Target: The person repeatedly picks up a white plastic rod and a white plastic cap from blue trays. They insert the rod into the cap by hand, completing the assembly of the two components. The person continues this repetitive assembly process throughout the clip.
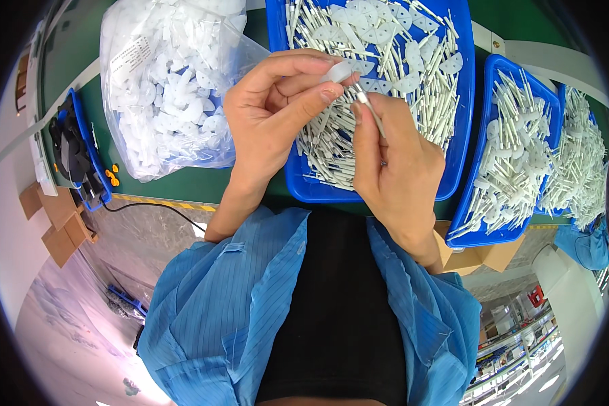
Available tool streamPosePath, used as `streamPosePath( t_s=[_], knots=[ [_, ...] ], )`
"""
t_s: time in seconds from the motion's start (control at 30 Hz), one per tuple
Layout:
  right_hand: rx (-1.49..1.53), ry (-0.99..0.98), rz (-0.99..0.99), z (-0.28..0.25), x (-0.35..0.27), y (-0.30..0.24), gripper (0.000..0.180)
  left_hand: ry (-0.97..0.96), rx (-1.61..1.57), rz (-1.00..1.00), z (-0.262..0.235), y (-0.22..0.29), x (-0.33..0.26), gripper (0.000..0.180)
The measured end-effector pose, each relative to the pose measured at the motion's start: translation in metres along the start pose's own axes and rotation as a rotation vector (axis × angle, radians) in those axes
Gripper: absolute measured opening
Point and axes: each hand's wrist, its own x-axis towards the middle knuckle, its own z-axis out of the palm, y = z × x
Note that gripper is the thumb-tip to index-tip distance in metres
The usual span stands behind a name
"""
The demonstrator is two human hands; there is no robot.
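Blue striped sleeves frame the near view; above them the right hand [396, 159] pinches a thin white pin [371, 111] and the left hand [274, 111] grips a small white plastic disc [338, 71], the two parts meeting over the blue tray [457, 162] of pins. Farther left on the green worktop [189, 181] lies a clear bag of white discs [166, 81]; more blue trays [484, 152] sit right.

A clear bag of white parts [166, 81] lies beside a black-filled bin [81, 152].
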Motion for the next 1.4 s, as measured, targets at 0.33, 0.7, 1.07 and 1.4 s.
streamPosePath(
  t_s=[0.33,0.7,1.07,1.4],
  knots=[
    [0.267,-0.132,0.125,-0.009,0.004,-0.005,0.01,-0.03,-0.095,0.026,-0.002,-0.001,0.001,0.025],
    [0.411,-0.144,-0.002,-0.011,0.013,0.005,0.008,-0.15,-0.154,0.125,-0.004,-0.001,-0.001,0.021],
    [0.084,-0.057,-0.206,-0.015,0.003,-0.01,0.009,-0.18,0.164,0.422,0.0,0.004,0.002,0.018],
    [0.354,0.0,-0.168,0.003,-0.002,0.001,0.013,-0.052,0.128,0.457,0.01,-0.001,-0.004,0.028]
  ],
)
